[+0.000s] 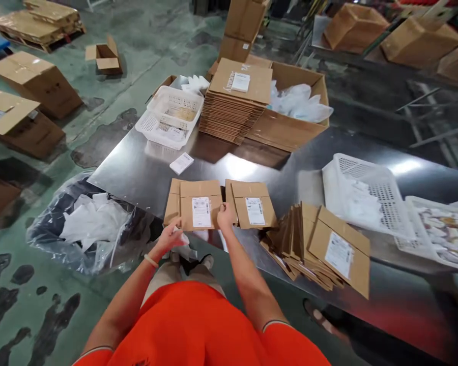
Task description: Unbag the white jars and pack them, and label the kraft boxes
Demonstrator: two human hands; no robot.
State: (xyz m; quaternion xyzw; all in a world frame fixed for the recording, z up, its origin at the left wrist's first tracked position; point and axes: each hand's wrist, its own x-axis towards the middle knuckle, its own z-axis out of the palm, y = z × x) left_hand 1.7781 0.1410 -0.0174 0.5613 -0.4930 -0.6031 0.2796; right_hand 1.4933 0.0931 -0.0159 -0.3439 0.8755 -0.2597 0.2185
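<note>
A flat brown cardboard mailer with a white label (200,204) lies at the near edge of the steel table (137,173), on top of another flat one. My left hand (170,236) grips its lower left corner, fingers closed on the edge. My right hand (225,215) pinches its lower right corner. A second labelled mailer (252,205) lies just to the right. Further right, a slumped pile of labelled flat boxes (320,249) leans against itself.
A tall stack of flat cartons (234,104) and an open box of white bags (297,109) stand at the back. White plastic baskets (171,117) (366,193) sit left and right. A clear bag of waste (87,223) lies on the floor.
</note>
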